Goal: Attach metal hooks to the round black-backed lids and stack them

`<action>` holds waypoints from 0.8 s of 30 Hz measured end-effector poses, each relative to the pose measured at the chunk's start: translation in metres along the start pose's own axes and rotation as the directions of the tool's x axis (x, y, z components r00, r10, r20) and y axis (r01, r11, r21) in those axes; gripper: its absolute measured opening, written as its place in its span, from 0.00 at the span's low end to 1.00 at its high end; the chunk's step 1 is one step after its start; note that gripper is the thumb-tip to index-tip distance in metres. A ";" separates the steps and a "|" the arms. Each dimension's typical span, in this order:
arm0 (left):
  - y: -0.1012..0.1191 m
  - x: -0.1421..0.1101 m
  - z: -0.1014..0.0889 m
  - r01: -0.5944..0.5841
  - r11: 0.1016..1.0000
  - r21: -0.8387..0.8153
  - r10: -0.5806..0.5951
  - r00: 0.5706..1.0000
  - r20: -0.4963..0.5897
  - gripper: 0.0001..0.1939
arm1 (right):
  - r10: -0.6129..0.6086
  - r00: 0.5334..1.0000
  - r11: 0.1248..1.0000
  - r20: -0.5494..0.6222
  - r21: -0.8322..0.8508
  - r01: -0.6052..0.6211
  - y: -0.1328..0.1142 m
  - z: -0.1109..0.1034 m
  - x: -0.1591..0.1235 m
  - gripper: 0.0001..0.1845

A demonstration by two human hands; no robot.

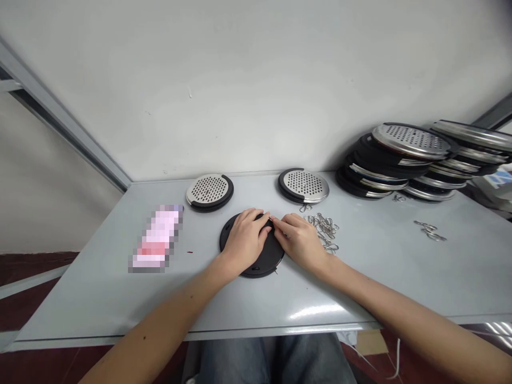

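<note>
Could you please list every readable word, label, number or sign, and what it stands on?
None can be read.
Phone-like object: pixelated, illegible.
Blue-and-white print at the far right edge: too blurred to read.
Black disc: no lettering visible.

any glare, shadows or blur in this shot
Head view: glare on the table near its front edge; head view: shadow on the wall beside the stacked discs; head view: pixelation hides the pink item; head view: left hand and right hand look fairly sharp.
</note>
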State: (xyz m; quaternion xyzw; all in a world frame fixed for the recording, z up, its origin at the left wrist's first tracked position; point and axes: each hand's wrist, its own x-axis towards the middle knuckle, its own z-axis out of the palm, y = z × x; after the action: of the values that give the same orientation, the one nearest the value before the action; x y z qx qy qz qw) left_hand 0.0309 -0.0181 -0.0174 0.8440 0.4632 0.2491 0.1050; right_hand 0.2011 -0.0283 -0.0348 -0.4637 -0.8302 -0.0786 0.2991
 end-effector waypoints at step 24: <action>0.003 -0.002 -0.002 0.013 0.999 0.049 -0.014 1.000 0.021 0.18 | 0.142 0.990 0.965 0.016 0.221 -0.142 0.004 -0.007 -0.002 0.13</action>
State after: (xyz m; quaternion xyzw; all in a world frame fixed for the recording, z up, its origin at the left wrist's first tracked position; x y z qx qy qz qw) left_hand 0.0313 -0.0212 -0.0155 0.8459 0.4736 0.2278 0.0911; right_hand 0.2083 -0.0307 -0.0308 -0.4858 -0.7985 0.0362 0.3537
